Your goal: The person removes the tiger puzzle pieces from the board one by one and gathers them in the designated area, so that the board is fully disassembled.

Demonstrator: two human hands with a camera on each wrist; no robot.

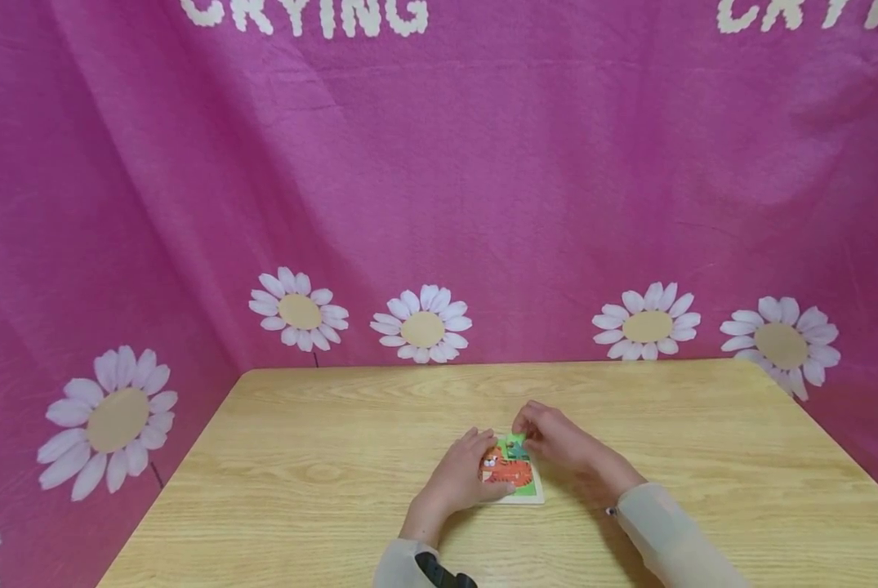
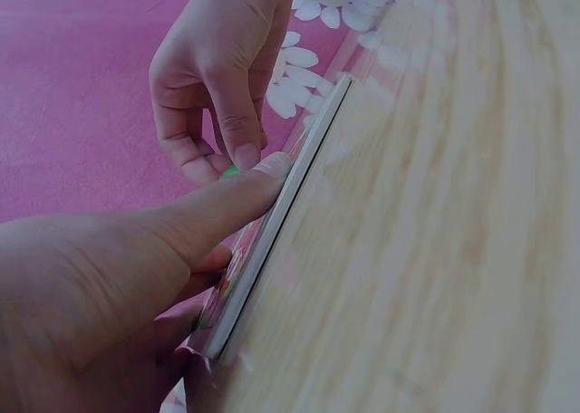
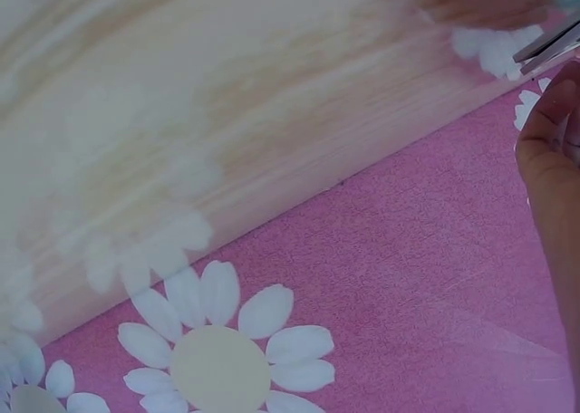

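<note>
Gripping the puzzle board (image 1: 528, 500) in my left hand (image 1: 459, 475), likely against sliding, I hold it well short of the far edge of the worktop (image 1: 321, 457); my right hand (image 1: 558, 436) pinches a green piece (image 1: 515, 448) by the board's far-right corner.

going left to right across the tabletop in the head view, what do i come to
Left hand → board with an orange striped animal picture → right hand → right sleeve.
</note>
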